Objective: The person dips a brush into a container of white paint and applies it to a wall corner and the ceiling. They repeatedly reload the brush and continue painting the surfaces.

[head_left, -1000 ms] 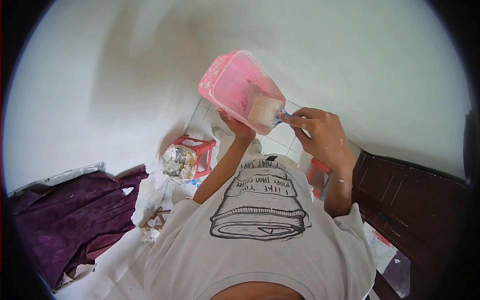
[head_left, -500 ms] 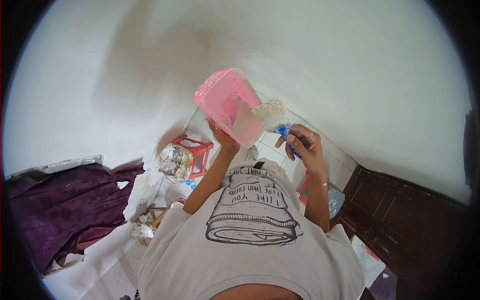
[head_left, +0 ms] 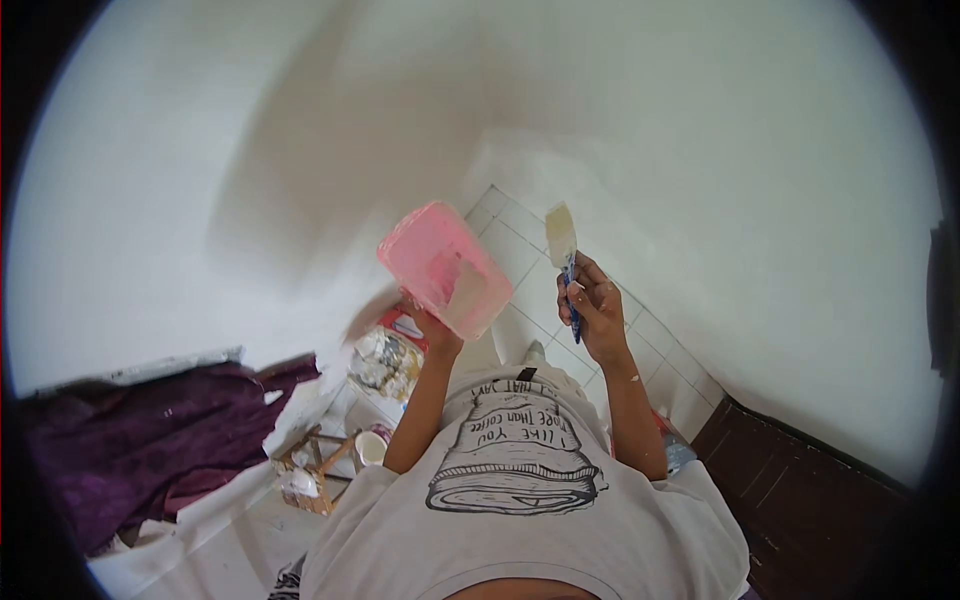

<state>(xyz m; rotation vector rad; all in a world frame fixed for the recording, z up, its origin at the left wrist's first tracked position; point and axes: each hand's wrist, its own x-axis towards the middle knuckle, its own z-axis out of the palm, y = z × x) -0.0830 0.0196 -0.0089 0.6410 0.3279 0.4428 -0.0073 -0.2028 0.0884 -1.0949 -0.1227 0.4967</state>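
Note:
My left hand [head_left: 432, 328] is closed on a pink plastic container [head_left: 425, 255], tilted so its inside shows, with whitish paint lying along its lower right part. Most of the left fingers are hidden behind the container. In my right hand [head_left: 598, 312] a paintbrush [head_left: 562, 235] is gripped by its blue handle, bristles pointing up and coated in cream-white paint. The brush is to the right of the container, apart from it. Specks of paint dot the right hand and forearm.
White walls [head_left: 720, 170] meet in a corner ahead above a white tiled floor [head_left: 515, 245]. Below left are a red stool [head_left: 400, 322], a paint-stained bucket [head_left: 385, 362] and a small wooden stand [head_left: 318, 465]. Purple cloth [head_left: 150, 440] lies left; a dark brown wooden panel [head_left: 800, 480] is at right.
The paintbrush has moved away from the container's edge and turned more upright, its narrow side now showing. The container sits lower and slightly left in view. The camera view has shifted.

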